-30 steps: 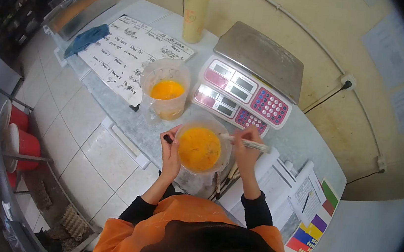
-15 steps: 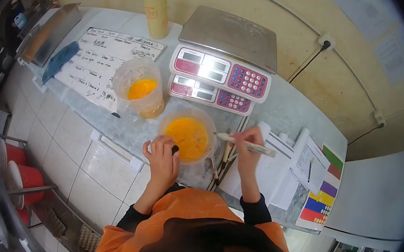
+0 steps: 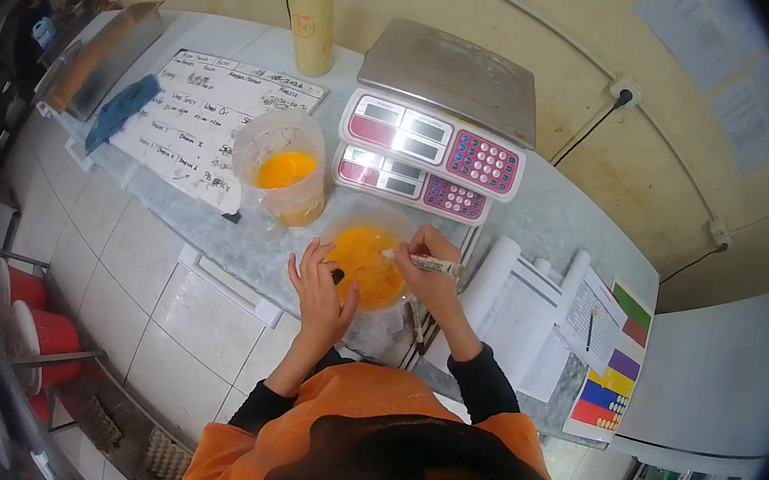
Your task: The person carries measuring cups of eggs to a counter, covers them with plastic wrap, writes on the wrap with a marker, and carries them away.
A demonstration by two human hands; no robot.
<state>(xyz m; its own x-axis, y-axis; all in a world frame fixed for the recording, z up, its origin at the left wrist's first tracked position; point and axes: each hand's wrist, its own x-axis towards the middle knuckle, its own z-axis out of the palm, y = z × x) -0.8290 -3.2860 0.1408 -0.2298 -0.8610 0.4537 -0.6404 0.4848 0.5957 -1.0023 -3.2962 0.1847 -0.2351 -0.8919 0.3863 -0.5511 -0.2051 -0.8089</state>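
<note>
A translucent round tub (image 3: 365, 306) with orange-yellow liquid stands at the table's front edge. My right hand (image 3: 433, 274) grips a white marker (image 3: 436, 266), its tip pointing left over the tub. At the tub's left side is my left hand (image 3: 320, 291), fingers partly spread, with a small black marker cap (image 3: 338, 275) held between them. Behind and to the left stands a translucent jug (image 3: 268, 137) holding more of the orange liquid. Whether the marker's tip touches the tub cannot be made out.
Two digital scales (image 3: 429, 136) stand behind the tub. A handwritten whiteboard (image 3: 193, 128), a blue cloth (image 3: 124, 115) and a metal tray (image 3: 105, 66) lie left. Papers (image 3: 518, 312) cover the right side. A tall yellowish roll (image 3: 312, 23) stands by the wall.
My right hand has moved left with the marker, from beside the tub to over its right part. My left hand has shifted slightly right, its fingers more spread, still holding the cap.
</note>
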